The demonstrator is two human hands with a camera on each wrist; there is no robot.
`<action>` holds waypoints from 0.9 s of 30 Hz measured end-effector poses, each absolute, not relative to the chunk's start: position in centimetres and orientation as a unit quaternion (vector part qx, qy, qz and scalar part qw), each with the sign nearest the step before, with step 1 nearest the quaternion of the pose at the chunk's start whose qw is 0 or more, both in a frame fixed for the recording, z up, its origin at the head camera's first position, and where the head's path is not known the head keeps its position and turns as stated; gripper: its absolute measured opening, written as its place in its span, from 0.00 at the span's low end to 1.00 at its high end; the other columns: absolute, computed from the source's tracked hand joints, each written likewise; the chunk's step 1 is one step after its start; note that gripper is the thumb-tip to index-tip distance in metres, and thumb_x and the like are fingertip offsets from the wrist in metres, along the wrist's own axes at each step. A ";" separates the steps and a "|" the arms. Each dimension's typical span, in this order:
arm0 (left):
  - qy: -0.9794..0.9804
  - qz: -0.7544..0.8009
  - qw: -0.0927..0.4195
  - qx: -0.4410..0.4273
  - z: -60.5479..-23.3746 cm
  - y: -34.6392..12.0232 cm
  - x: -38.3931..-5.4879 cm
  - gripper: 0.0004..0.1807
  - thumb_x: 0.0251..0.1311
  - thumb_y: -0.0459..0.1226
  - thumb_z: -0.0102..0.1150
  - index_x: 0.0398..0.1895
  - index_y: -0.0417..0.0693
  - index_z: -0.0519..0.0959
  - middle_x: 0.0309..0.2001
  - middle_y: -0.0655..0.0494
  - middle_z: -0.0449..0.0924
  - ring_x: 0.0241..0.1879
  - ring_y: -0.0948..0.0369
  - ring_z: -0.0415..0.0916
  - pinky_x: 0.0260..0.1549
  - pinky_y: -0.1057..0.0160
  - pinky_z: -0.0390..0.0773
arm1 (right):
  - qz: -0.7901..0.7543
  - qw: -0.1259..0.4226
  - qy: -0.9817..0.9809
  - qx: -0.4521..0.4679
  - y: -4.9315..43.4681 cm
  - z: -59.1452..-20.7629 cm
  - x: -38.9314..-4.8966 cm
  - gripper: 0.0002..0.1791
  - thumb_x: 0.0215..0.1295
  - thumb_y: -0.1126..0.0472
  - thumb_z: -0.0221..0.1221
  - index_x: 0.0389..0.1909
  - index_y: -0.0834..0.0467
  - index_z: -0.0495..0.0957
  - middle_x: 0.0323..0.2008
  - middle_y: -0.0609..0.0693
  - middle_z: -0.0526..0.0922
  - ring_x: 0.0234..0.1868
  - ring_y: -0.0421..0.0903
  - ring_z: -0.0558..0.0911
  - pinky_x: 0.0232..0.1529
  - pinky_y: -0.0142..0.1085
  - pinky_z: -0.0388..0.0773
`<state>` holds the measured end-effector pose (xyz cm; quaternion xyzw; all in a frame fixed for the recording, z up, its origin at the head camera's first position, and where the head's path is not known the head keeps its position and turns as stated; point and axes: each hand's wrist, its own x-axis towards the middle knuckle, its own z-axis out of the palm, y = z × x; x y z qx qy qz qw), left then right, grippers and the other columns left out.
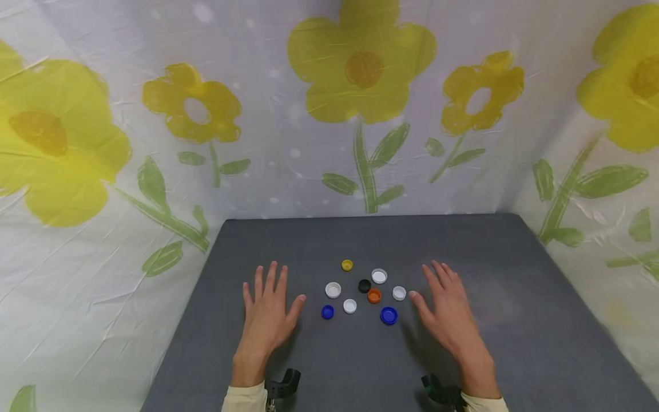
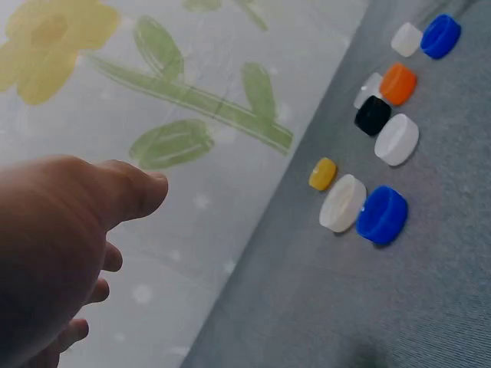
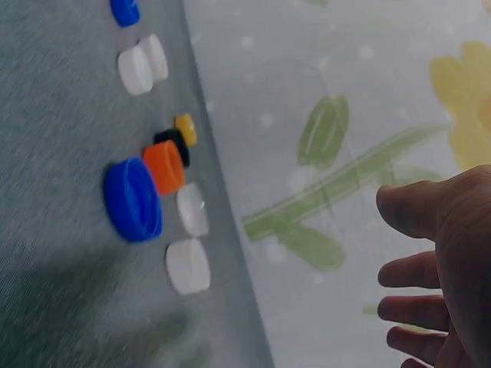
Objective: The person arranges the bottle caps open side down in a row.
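Note:
Several plastic bottle caps lie scattered on the dark grey table between two hands. My left hand, fingers spread and straight, is left of the caps, nearest the small blue cap and a white cap. On the other side my right hand is held with fingers extended, its thumb close to a white cap. In the middle sit an orange cap touching a black cap, another white cap and a larger blue cap. Farther back are a yellow cap and a white cap. Both hands hold nothing.
The grey table ends at a back edge against a white curtain printed with yellow flowers, which also hangs along both sides. Black straps circle the wrists beside pale sleeves.

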<state>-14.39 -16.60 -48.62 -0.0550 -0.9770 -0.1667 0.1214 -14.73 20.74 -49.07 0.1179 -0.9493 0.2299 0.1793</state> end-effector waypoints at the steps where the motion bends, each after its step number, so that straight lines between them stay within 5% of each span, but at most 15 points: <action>1: -0.977 -0.167 0.122 -0.057 -48.4 -16.6 -14.4 0.43 0.69 0.56 0.56 0.78 0.45 0.57 0.80 0.43 0.49 0.79 0.40 0.39 0.69 0.28 0.43 | 0.231 0.178 -0.949 0.121 20.5 -48.8 -14.8 0.37 0.69 0.49 0.61 0.71 0.65 0.65 0.72 0.67 0.63 0.74 0.67 0.58 0.74 0.62 0.49; 16: -0.969 -0.178 0.137 -0.101 -47.0 -16.2 -14.5 0.49 0.63 0.56 0.64 0.77 0.36 0.57 0.77 0.39 0.57 0.77 0.41 0.49 0.73 0.41 0.53 | 0.228 0.135 -0.952 0.154 16.2 -46.3 -16.2 0.40 0.60 0.46 0.69 0.68 0.62 0.71 0.68 0.61 0.73 0.71 0.62 0.68 0.68 0.60 0.65; 27: -0.968 -0.203 0.115 -0.096 -47.4 -15.3 -15.1 0.47 0.57 0.54 0.70 0.73 0.36 0.64 0.73 0.40 0.65 0.75 0.43 0.58 0.70 0.42 0.63 | 0.223 0.129 -0.944 0.207 12.7 -46.9 -17.0 0.36 0.57 0.47 0.72 0.64 0.60 0.76 0.65 0.56 0.77 0.68 0.58 0.73 0.66 0.56 0.71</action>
